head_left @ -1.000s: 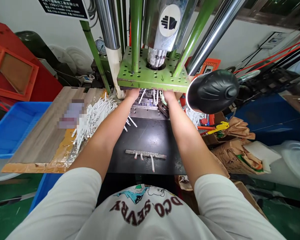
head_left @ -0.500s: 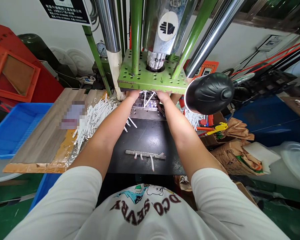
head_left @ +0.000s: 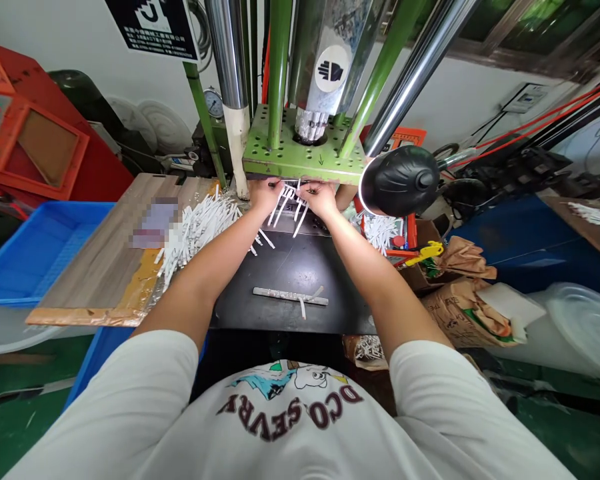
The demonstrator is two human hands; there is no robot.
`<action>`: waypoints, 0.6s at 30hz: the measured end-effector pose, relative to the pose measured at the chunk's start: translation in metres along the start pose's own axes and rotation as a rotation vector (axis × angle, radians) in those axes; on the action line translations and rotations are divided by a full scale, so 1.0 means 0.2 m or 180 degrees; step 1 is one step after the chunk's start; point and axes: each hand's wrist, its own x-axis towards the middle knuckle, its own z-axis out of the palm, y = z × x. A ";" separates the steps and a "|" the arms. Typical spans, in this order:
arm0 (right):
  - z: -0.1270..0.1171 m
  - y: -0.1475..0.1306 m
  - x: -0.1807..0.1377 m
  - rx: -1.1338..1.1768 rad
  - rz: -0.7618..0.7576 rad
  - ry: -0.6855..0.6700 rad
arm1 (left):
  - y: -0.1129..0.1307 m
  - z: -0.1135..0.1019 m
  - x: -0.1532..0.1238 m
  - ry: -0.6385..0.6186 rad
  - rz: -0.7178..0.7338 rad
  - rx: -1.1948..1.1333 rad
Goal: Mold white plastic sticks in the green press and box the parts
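Two hands meet: left hand point(head_left: 266, 195), right hand point(head_left: 321, 198), at white strips point(head_left: 286, 204) under green press plate point(head_left: 280, 152); grip unclear.

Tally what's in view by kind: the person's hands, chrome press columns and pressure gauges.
Hands: 2 (left hand, right hand)
Chrome press columns: 2 (left column, right column)
Pressure gauges: 1 (gauge)
Total: 5
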 end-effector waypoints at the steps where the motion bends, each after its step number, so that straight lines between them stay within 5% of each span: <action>1: 0.00 -0.01 -0.05 0.0003 0.0055 -0.0090 | 0.00 -0.02 -0.06 -0.0014 0.0070 -0.0127; 6: -0.02 -0.07 -0.29 0.0899 0.0108 -0.0524 | -0.01 -0.10 -0.34 -0.0367 -0.0101 -0.1382; 10: -0.11 -0.11 -0.43 0.1209 -0.0188 -0.0376 | 0.07 -0.14 -0.53 -0.1754 -0.0130 -0.2213; 14: -0.22 -0.12 -0.48 0.1127 -0.0263 -0.0093 | 0.23 -0.13 -0.65 -0.2936 -0.0775 -0.2234; 18: -0.42 0.02 -0.51 0.1051 0.0410 0.0364 | 0.35 -0.09 -0.70 -0.3435 -0.1088 -0.1704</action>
